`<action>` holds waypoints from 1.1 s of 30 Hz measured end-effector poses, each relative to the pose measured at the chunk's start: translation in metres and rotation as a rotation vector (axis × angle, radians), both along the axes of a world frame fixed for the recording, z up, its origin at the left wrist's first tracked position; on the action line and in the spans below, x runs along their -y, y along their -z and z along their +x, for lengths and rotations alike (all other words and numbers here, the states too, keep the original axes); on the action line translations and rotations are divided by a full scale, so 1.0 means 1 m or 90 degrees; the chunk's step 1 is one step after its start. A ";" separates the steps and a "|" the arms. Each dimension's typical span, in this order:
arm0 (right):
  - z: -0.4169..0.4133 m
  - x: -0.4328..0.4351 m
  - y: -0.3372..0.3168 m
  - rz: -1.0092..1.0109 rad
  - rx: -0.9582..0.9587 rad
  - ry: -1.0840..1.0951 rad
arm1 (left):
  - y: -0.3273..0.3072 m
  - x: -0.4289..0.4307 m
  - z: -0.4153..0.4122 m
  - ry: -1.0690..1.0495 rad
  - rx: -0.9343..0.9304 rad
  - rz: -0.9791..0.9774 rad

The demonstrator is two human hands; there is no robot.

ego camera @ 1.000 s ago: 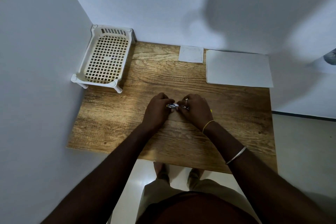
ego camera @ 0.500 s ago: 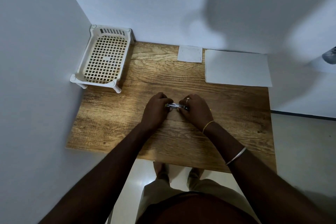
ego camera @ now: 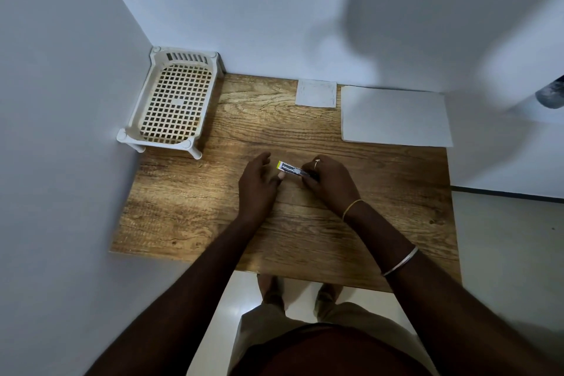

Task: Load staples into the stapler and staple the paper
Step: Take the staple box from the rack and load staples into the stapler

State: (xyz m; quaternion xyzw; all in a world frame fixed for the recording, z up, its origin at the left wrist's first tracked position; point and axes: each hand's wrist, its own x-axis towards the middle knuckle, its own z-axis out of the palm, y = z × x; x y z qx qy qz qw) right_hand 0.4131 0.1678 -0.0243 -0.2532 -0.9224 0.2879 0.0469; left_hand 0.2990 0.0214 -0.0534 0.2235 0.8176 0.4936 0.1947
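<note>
A small stapler [ego camera: 291, 169], silver with a yellow tip, lies on the wooden table [ego camera: 381, 210] near the middle. My right hand [ego camera: 328, 181] grips its right end with curled fingers. My left hand [ego camera: 258, 183] sits just left of it with the fingers spread; its thumb tip is at the stapler's left end, and whether it touches is unclear. A large white sheet of paper [ego camera: 395, 116] lies at the back right. A small white square [ego camera: 316, 93], perhaps folded paper or a staple box, lies beside it at the back.
A white plastic lattice basket [ego camera: 175, 101] on short legs stands in the back left corner against both walls. Walls close the table on the left and at the back. My feet show below the table's near edge.
My left hand has let go of the stapler and opened, drawing slightly left. The stapler's yellow tip is now uncovered. My right hand keeps its hold.
</note>
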 end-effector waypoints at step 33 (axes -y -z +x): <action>-0.010 0.011 -0.087 0.095 -0.053 -0.075 | -0.048 -0.030 0.018 -0.088 0.674 0.490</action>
